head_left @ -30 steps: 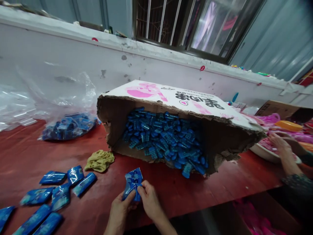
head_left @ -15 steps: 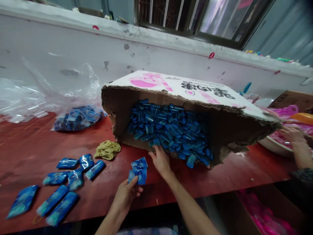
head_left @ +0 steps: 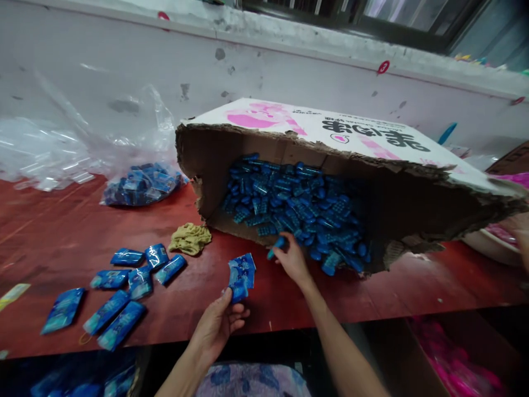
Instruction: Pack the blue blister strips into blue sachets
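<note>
My left hand (head_left: 217,326) pinches a few small blue printed cards (head_left: 243,271), fanned out above the table's front edge. Between the fingertips of my right hand (head_left: 295,262) is a small blue plastic piece (head_left: 275,247), just outside the opening of a cardboard box (head_left: 211,151). The box lies on its side with torn edges. Many similar blue pieces (head_left: 291,201) with clear parts are heaped inside it. To the left of my left hand lie several blue packets (head_left: 123,325), glossy and printed.
A clear plastic bag (head_left: 142,187) of blue cards stands at the back left. A crumpled yellowish cloth (head_left: 190,239) sits near the box. Another person's hand (head_left: 516,226) is at the right edge by a white basin (head_left: 490,245). Pink items (head_left: 458,353) fill a box below the table.
My right hand has drawn back from the heap with a blue plastic piece in its fingers. My left hand still holds the cards. The view has tilted downward.
</note>
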A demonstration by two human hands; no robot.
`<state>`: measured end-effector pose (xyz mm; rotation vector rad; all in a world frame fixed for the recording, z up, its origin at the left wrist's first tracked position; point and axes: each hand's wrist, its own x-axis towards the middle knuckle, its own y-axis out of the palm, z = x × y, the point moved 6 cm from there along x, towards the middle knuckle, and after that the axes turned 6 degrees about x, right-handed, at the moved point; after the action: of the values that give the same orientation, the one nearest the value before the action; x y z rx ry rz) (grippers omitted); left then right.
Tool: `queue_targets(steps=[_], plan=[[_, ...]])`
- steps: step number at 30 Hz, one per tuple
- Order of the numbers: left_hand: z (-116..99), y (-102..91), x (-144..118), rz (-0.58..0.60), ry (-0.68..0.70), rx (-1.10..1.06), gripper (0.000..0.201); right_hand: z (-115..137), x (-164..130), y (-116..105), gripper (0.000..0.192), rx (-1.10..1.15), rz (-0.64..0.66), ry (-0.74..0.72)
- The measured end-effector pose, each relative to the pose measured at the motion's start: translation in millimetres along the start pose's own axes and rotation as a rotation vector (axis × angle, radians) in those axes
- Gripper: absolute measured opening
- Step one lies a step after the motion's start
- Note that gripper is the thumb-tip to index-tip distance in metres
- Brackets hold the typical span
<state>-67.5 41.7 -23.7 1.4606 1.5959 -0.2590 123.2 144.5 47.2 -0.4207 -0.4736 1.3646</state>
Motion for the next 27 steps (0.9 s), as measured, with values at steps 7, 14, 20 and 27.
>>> queue_targets(steps=[7,14,20,27], plan=[[4,8.8,1,0.032,0.017,0.009,0.025,6,-77,6,0.039,1.07,0.185,0.191],[-1,10.1,-3,0.072,0.104,0.051,0.028,17,-85,15,0.04,1.043,0.217,0.174],[-8,4.1,-4,0.084,0.186,0.089,0.033,21,-85,10,0.04,0.872,0.234,0.107],[-17,-3.0,-2,0.008,0.327,0.154,0.034,24,-89,15,0.039,0.871,0.208,0.065]])
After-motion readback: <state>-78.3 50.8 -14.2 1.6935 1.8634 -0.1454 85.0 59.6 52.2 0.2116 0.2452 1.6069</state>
